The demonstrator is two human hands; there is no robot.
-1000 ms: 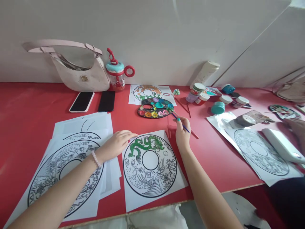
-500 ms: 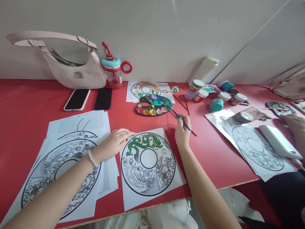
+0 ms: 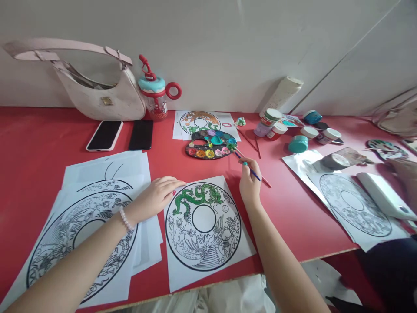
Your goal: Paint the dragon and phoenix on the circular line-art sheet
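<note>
So, blue brush (image 3: 255, 174) at the right edge of the palette (image 3: 212, 147).
Head view: my right fingers (image 3: 253, 164) pinch it; my left fingers (image 3: 169, 184) rest outstretched, mostly together, by the dragon sheet's (image 3: 203, 218) top-left corner on the worktop (image 3: 293, 217).

A white paper sheet (image 3: 204, 219) bearing a round, part-green drawing lies at the front edge of the red counter (image 3: 289, 213), left hand (image 3: 159, 194) at its far-left corner; right hand (image 3: 250, 181) holds a blue paintbrush (image 3: 255, 174) to a black oval palette (image 3: 211, 146).
</note>
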